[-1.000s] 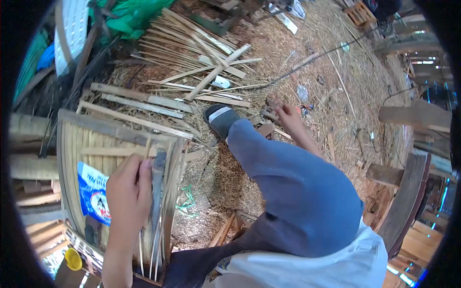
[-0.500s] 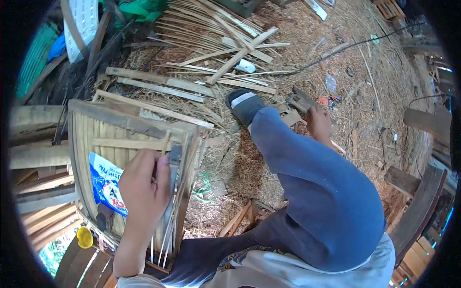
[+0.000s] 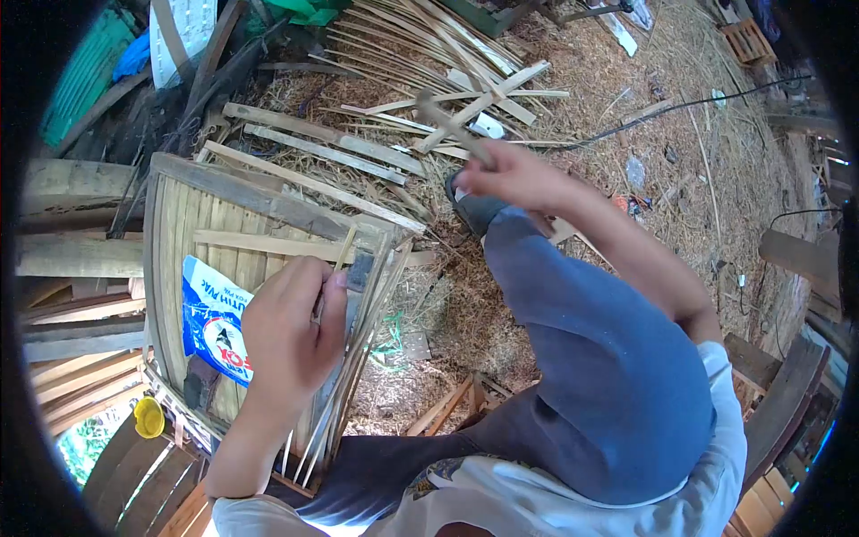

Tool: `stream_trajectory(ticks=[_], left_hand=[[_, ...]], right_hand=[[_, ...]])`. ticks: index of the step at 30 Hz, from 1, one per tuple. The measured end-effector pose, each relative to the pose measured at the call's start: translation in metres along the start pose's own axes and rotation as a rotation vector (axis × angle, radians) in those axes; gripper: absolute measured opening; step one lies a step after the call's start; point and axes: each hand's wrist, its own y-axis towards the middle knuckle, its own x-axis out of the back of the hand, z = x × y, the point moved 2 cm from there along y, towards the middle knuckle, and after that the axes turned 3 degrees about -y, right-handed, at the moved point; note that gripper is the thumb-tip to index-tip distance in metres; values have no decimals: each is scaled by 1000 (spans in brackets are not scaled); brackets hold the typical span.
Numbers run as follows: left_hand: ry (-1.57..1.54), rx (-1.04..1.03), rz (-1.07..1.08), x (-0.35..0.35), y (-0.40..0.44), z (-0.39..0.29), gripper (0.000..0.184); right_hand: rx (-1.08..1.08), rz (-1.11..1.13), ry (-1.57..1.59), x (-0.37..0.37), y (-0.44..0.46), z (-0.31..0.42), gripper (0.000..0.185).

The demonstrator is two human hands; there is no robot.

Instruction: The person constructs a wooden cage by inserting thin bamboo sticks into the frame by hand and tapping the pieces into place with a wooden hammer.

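Note:
My left hand (image 3: pixel 291 327) is closed in a pinch over the slatted wooden panel (image 3: pixel 179 192). A thin wooden stick (image 3: pixel 346 246) pokes out above its fingers, beside a dark grey block (image 3: pixel 360 271) on the panel. The stick's lower part is hidden by the hand. A blue and white printed packet (image 3: pixel 210 309) lies on the slats just left of that hand. My right hand (image 3: pixel 510 179) is raised above my sandal (image 3: pixel 474 210), closed round a stick-shaped tool (image 3: pixel 461 134). Motion smears the tool's far end, so its exact kind is unclear.
Long wooden strips (image 3: pixel 394 49) lie in a heap on the shaving-strewn floor, with thicker battens (image 3: pixel 322 139) nearer the panel. A black cable (image 3: pixel 662 116) crosses the ground at right. A yellow cup (image 3: pixel 148 417) is at lower left. My bent knee (image 3: pixel 617 376) takes up the middle.
My right hand has come up and left from the floor beside the sandal, now with the stick-shaped tool in it. My left hand keeps its place on the panel; the view has shifted slightly.

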Motion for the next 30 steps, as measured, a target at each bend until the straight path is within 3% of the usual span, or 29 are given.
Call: stream_trajectory(ticks=[2,5,9,13,22,25,28,30], left_hand=[[-15,1,-9,0,0,0,13],[-28,-7,-18,0,0,2,13],[-22,-21,-21,2,0,4,14],[-23,-41,-29,2,-2,6,14],[-188,71,33,11,-4,6,13],[-293,193,157,17,-12,4,15],[-499,285,266,22,-15,-8,21],[-478,324,304,26,-19,-13,30]], right_hand=[[150,110,118,-31,22,8,20],[100,249,250,-68,43,-1,22],[60,212,230,-78,45,-4,30],[108,234,537,-72,40,4,30],[198,141,555,-30,0,69,32],[226,140,537,-27,-10,82,32],[266,130,508,-25,-16,92,33],[295,118,487,-24,-21,101,33]])
